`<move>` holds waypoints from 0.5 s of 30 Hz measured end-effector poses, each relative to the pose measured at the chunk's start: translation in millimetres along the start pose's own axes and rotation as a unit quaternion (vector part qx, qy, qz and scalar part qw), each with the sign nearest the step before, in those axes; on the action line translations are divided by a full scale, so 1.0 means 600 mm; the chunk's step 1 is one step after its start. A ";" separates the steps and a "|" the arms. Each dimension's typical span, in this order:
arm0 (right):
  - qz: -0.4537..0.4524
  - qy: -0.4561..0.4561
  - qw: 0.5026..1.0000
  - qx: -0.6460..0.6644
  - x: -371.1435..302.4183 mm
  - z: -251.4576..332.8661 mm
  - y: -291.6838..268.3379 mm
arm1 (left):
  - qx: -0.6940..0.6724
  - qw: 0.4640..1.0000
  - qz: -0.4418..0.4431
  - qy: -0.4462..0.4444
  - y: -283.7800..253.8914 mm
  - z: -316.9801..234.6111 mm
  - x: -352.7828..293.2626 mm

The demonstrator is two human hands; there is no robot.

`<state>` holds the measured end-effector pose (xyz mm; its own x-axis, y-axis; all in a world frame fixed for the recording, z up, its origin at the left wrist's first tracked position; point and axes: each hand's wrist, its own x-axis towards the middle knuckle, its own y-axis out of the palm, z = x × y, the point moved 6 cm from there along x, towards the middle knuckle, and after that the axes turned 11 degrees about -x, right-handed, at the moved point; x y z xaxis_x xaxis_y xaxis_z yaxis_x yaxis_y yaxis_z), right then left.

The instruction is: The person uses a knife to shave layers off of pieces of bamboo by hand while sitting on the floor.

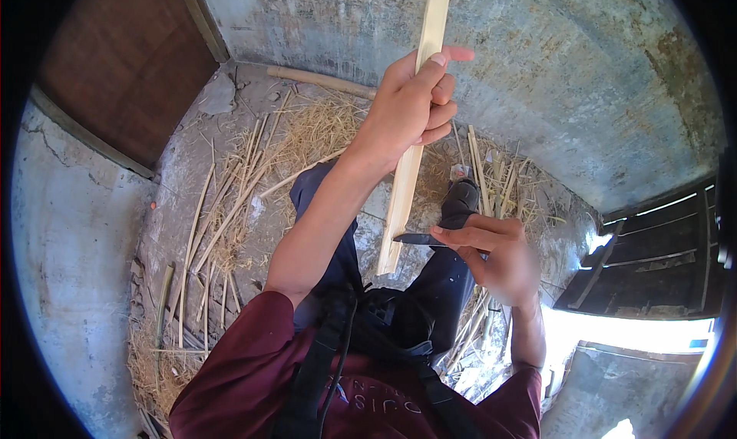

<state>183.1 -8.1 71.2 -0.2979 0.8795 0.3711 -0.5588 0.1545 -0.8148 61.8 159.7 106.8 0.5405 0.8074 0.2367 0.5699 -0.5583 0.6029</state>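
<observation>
A long pale strip of split bamboo runs from the top of the view down to a point above my lap. My left hand is wrapped round its upper part, with the index finger stretched out to the right. In my right hand is a knife; its dark blade points left and meets the strip near the lower end. The knife's handle is mostly hidden in my fingers, and that hand is partly blurred. The lower end of the strip looks split and uneven.
Thin bamboo sticks and curly shavings litter the floor on the left. More strips lie beyond my right shoe. A pole rests along the base of the worn wall. A brown door stands at the far left.
</observation>
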 end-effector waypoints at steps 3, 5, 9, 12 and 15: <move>0.051 -0.042 0.998 0.013 -0.003 0.003 0.003 | 0.008 1.000 0.003 0.000 0.002 0.004 0.002; 0.052 -0.047 0.997 0.004 -0.014 0.009 0.005 | 0.022 1.000 0.005 0.006 -0.003 -0.004 0.007; -0.038 -0.010 0.999 0.002 -0.019 -0.005 -0.008 | 0.022 1.000 0.002 0.015 -0.003 -0.010 0.007; -0.104 -0.002 0.995 -0.006 -0.012 -0.007 -0.014 | 0.017 1.000 0.004 0.005 0.003 -0.005 0.006; -0.088 0.000 0.995 -0.052 -0.005 0.003 -0.012 | 0.016 1.000 0.004 -0.002 0.007 -0.005 0.005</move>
<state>187.0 -12.8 76.7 -0.2031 0.8347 0.5118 -0.5187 0.3516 -0.7793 63.8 160.4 112.4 0.5477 0.8019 0.2387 0.5844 -0.5708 0.5768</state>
